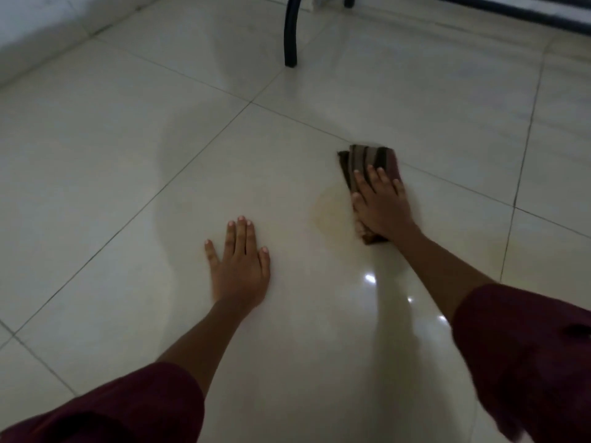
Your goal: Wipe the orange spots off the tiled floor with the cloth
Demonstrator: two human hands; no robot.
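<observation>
A folded brown striped cloth (367,159) lies on the pale glossy tiled floor (112,161). My right hand (382,204) presses flat on top of it, fingers spread, covering its near half. Just left of the cloth is a faint smeared orange-brown stain (327,211) on the tile. My left hand (240,262) rests flat on the floor to the left, fingers apart, holding nothing. A fainter yellowish patch (491,247) shows on the tile right of my right arm.
A black curved furniture leg (291,30) stands on the floor ahead. A dark rail (511,11) runs along the far right. A white wall base (41,36) borders the floor at the upper left. Dark red sleeves cover both my forearms.
</observation>
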